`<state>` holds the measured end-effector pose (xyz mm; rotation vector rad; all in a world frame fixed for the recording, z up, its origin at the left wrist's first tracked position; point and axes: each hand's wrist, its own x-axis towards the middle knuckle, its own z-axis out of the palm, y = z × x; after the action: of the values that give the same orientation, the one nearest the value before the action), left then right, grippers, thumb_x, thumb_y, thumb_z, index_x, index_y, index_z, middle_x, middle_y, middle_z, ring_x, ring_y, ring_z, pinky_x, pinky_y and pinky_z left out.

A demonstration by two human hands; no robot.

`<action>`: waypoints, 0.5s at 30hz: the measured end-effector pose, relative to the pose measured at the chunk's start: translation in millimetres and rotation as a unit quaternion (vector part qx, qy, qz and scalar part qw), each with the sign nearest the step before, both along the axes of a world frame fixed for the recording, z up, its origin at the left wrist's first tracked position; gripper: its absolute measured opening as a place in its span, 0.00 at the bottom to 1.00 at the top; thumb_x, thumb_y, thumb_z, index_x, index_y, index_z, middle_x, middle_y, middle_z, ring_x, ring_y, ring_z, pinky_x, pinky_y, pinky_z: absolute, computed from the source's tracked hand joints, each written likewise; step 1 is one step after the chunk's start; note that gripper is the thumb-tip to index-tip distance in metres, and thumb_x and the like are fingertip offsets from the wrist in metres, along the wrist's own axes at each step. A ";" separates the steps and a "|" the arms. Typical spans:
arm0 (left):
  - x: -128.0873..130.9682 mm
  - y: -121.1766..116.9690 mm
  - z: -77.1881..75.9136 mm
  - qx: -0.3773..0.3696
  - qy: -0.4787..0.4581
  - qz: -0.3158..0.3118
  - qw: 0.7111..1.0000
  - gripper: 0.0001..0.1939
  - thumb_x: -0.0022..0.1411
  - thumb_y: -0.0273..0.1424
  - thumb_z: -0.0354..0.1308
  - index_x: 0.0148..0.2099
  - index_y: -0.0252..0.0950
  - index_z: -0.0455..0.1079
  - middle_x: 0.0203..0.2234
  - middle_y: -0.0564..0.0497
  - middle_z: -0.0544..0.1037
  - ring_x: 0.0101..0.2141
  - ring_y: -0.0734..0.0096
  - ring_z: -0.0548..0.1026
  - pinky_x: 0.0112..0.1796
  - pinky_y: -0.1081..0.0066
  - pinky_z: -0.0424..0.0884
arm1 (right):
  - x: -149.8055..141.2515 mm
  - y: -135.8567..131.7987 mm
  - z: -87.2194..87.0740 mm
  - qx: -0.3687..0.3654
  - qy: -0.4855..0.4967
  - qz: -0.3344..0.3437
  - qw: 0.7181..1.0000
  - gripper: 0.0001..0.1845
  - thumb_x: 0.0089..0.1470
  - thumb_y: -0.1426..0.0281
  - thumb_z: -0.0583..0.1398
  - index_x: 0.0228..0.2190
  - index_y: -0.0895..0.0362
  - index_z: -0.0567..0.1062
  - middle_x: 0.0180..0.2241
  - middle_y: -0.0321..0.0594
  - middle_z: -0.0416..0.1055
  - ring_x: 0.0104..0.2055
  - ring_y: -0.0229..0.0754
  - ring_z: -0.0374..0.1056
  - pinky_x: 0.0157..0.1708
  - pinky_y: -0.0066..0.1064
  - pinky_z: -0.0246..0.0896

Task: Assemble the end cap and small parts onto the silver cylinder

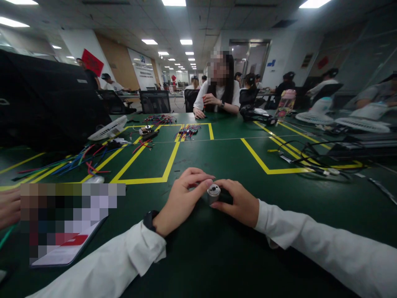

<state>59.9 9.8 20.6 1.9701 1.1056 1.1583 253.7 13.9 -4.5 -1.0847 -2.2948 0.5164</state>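
A small silver cylindrical motor [214, 195] stands upright on the green table, its round end with dark holes facing up. Around its right side, my right hand [238, 203] is closed, thumb low at the front and index finger near the top. My left hand [186, 192] comes in from the other side, with thumb and fingertips drawn together against the motor's upper left edge. Whether a tiny part sits between those left fingertips is hidden. A dark band [150, 220] circles my left wrist.
On the left lie a phone [66, 254], loose coloured wires [66, 163] and another person's hand [9, 207]. Wire bundles [187, 131] rest further back. Black cables [310, 159] and white fans [362, 123] are on the right. Across the table sits a person [228, 97].
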 end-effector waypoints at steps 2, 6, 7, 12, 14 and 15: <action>-7.5 4.1 -1.2 0.019 0.012 0.017 1.000 0.11 0.62 0.36 0.53 0.44 0.43 0.74 0.41 0.50 0.70 0.43 0.67 0.69 0.44 0.66 0.66 | 4.6 0.1 1.0 0.006 -0.010 -0.011 1.000 0.23 0.48 0.61 0.61 0.46 0.54 0.66 0.43 0.39 0.68 0.45 0.42 0.63 0.46 0.39 0.56; -25.8 10.5 -9.3 0.046 0.171 -0.043 0.983 0.11 0.60 0.37 0.55 0.44 0.50 0.74 0.49 0.51 0.68 0.49 0.62 0.65 0.50 0.58 0.61 | 22.2 3.7 2.4 0.002 -0.018 -0.041 0.999 0.22 0.49 0.62 0.60 0.46 0.54 0.66 0.44 0.40 0.68 0.46 0.42 0.63 0.47 0.39 0.55; -29.3 11.0 -11.2 0.052 0.220 -0.067 0.972 0.10 0.59 0.38 0.56 0.44 0.52 0.75 0.52 0.52 0.66 0.51 0.60 0.62 0.51 0.56 0.60 | 27.0 5.1 2.2 -0.001 -0.017 -0.046 0.999 0.22 0.49 0.62 0.60 0.46 0.54 0.66 0.44 0.40 0.68 0.46 0.42 0.63 0.47 0.39 0.56; -34.4 10.3 -13.7 0.056 0.308 -0.097 0.945 0.12 0.60 0.39 0.55 0.45 0.56 0.73 0.60 0.57 0.58 0.54 0.55 0.58 0.51 0.50 0.58 | 39.9 8.7 0.6 -0.014 -0.003 -0.053 0.998 0.22 0.49 0.62 0.60 0.46 0.55 0.66 0.44 0.41 0.68 0.46 0.42 0.64 0.48 0.40 0.58; -34.4 10.5 -12.5 0.045 0.296 -0.099 0.949 0.13 0.60 0.39 0.55 0.47 0.56 0.72 0.61 0.56 0.57 0.55 0.54 0.57 0.52 0.48 0.57 | 40.7 8.0 1.4 -0.017 0.011 -0.045 0.999 0.22 0.49 0.62 0.60 0.45 0.55 0.66 0.44 0.40 0.68 0.45 0.41 0.64 0.47 0.39 0.59; -34.8 11.0 -12.0 0.036 0.282 -0.096 0.954 0.15 0.60 0.39 0.54 0.49 0.55 0.70 0.61 0.55 0.57 0.56 0.54 0.57 0.52 0.48 0.56 | 41.6 7.6 2.1 -0.019 0.025 -0.042 0.999 0.21 0.48 0.62 0.61 0.44 0.55 0.66 0.43 0.40 0.68 0.45 0.41 0.65 0.47 0.38 0.60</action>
<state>25.1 20.8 8.6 2.4872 1.1106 0.5454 295.3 21.5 -2.4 -1.1691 -2.1936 0.5502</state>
